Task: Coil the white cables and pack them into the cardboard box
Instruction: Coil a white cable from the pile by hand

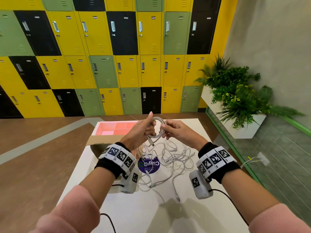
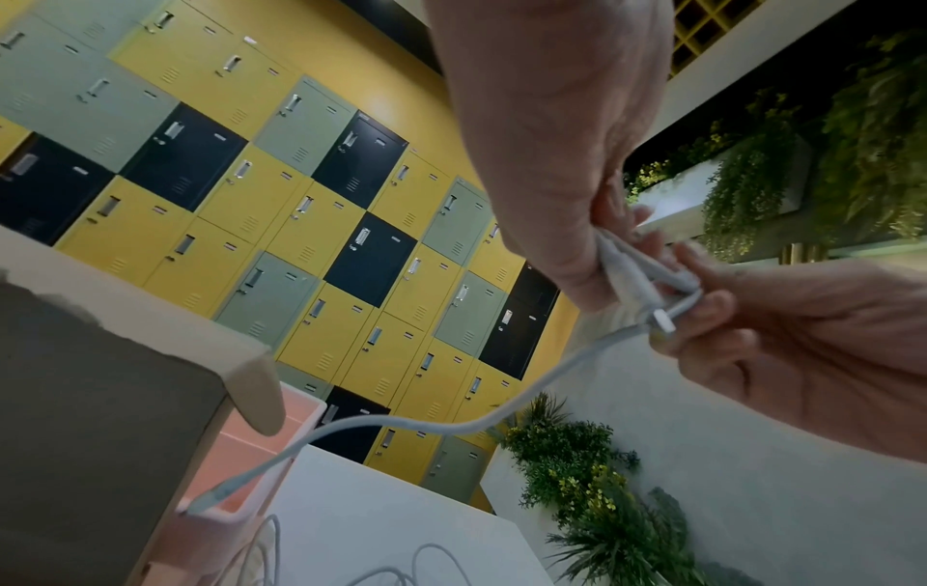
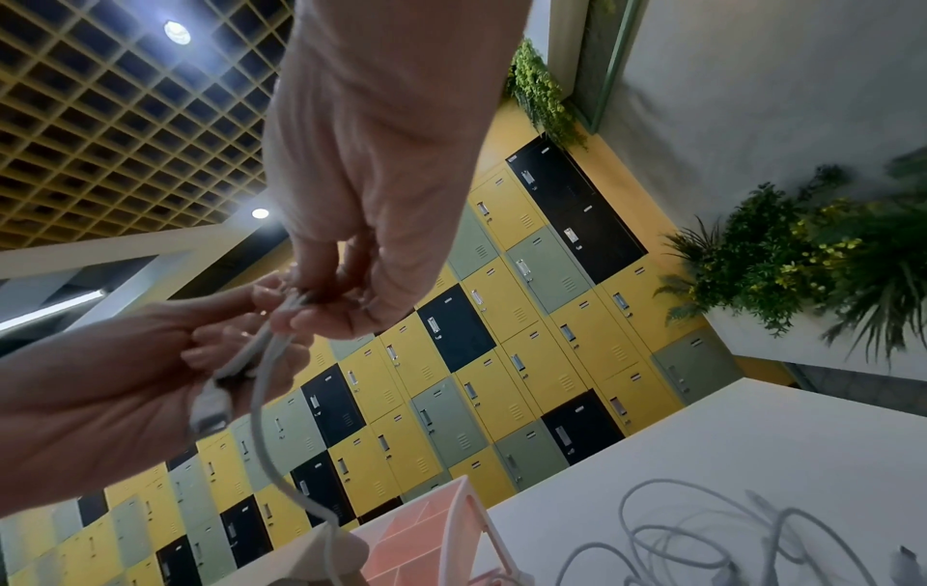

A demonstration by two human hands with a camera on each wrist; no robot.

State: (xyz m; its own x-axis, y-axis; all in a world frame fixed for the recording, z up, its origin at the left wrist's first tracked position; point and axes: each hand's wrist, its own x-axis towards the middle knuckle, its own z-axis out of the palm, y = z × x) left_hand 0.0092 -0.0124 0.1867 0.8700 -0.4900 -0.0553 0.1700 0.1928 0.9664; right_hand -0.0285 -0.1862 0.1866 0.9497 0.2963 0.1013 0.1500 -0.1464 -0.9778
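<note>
- Both hands, left (image 1: pixel 140 132) and right (image 1: pixel 176 132), pinch one coil (image 1: pixel 157 127) mid-air.
- Winding looks nearly done; tail hangs.
- Next: box (image 1: pixel 104 140) at 10 o'clock.

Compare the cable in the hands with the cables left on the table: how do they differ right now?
The held cable is wound into a neat loop; the loose cables lie in a tangle. The held cable is up in the air, pinched by the left hand and right hand; the loose cables rest on the white table, untouched. Both are white, thin, and still outside the cardboard box.
</note>
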